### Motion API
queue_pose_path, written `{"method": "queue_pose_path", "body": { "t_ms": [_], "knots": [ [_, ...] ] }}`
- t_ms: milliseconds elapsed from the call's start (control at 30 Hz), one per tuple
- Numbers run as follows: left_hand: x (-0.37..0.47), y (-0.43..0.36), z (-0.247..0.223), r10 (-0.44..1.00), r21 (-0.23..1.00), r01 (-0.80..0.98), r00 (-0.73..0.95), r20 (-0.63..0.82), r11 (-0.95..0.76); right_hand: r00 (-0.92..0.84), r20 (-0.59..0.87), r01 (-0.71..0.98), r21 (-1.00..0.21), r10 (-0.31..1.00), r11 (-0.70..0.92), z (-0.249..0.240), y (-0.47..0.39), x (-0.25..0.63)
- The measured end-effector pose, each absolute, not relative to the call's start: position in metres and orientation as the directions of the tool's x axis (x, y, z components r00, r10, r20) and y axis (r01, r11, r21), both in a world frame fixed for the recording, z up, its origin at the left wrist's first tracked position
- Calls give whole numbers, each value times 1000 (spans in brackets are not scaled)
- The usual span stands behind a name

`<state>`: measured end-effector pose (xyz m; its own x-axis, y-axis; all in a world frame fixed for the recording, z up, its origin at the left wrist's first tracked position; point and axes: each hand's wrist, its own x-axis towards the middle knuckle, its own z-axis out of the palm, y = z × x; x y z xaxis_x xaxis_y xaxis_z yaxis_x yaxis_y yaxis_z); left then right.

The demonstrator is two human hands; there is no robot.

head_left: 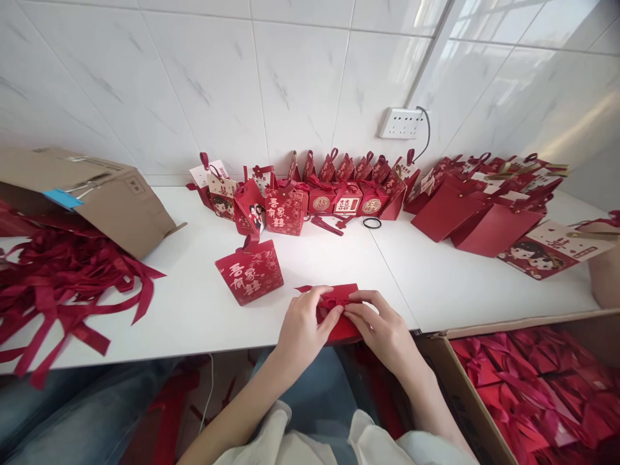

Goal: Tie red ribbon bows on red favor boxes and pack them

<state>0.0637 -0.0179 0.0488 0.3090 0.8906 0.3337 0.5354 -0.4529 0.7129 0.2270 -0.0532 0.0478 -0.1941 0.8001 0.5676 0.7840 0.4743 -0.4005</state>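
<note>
At the table's front edge sits a small red gift box (343,332) with a red ribbon (336,301) across its top. My left hand (301,330) is closed, thumb and forefinger pinching the ribbon on the left. From the right, my right hand (384,328) pinches the same ribbon with its fingertips close to the left ones. The ribbon looks like a bow or knot, partly covered by the fingers. A loose ribbon end points left past my left hand. Farther left, a red box with pale lettering and a loop handle (250,271) stands apart.
Several finished-looking red boxes (285,211) line the wall. A black ring (372,223) lies before them. Ribbons spill from a cardboard box (140,216) at left. More boxes (498,223) crowd the right, near another person's arm (604,271). A carton (436,361) holds ribboned boxes.
</note>
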Motion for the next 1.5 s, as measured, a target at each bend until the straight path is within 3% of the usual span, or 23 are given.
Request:
{"method": "queue_pose_path", "body": {
  "t_ms": [300, 500, 633, 733, 867, 1133, 1500],
  "knots": [
    [60, -10, 47, 928, 838, 442, 325, 183, -320, -157, 563, 724, -494, 812, 482, 44, -49, 235],
    [61, -2, 41, 922, 850, 396, 314, 229, -346, -137, 588, 742, -472, 797, 476, 43, -47, 243],
    [61, -1, 40, 903, 816, 408, 312, 296, -409, 44, 591, 815, -488, 805, 313, 48, -56, 240],
    [59, -3, 41, 903, 826, 400, 330, 275, -398, 174, 444, 804, -579, 879, 133, 55, -64, 229],
    [55, -3, 42, 902, 841, 383, 352, 250, -382, 208, 294, 783, -622, 933, 21, 59, -64, 214],
    [49, -3, 41, 907, 856, 376, 360, 219, -356, 242, 19, 528, -841, 970, -115, 56, -54, 216],
    [53, 2, 40, 939, 869, 402, 295, 175, -288, 120, -65, 163, -983, 991, -84, 47, -51, 231]
  ]
}}
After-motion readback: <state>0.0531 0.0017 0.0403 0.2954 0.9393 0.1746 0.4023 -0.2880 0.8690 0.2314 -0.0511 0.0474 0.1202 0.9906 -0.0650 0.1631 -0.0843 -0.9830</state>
